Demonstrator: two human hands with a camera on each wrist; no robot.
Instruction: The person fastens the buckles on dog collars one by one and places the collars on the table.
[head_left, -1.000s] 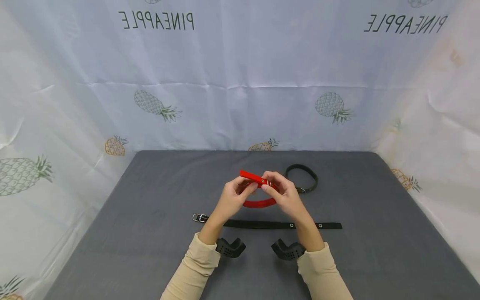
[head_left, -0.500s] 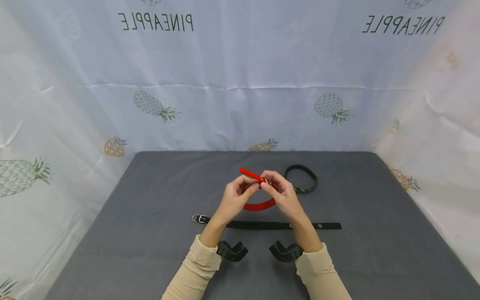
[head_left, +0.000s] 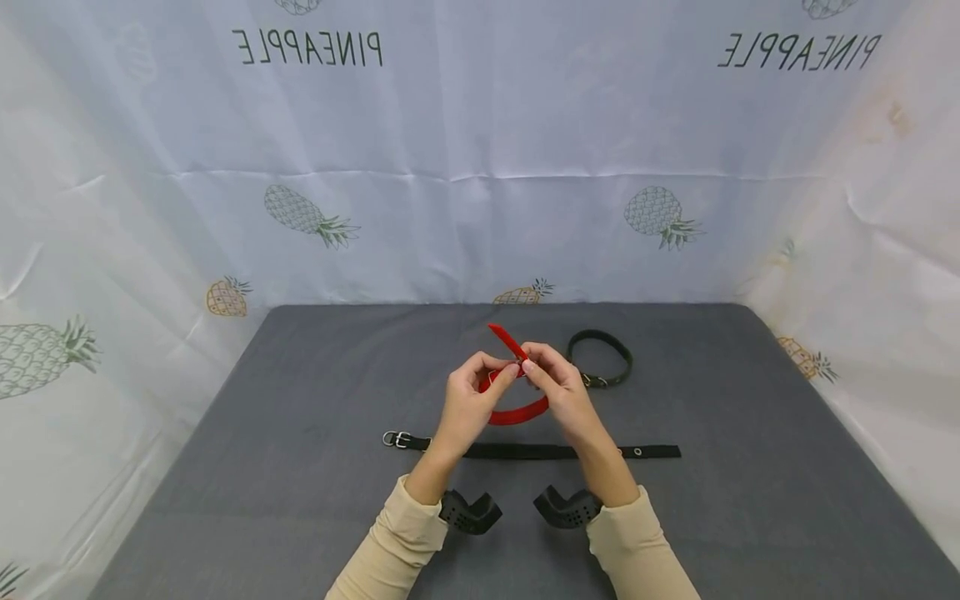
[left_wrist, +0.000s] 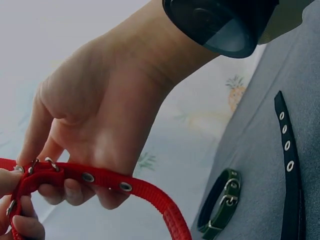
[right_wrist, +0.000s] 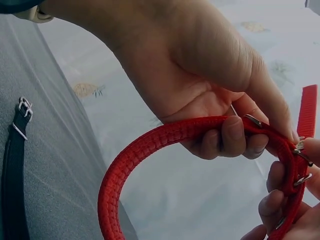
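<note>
The tail has tilted steeper, left grip and right grip closely pinching the red collar.

I see: right hand's grip curled round red collar, thumb near its metal fittings | left hand's grip holding it too | black strap, buckle showing, on grey worktop | pineapple-print cloth behind.
</note>
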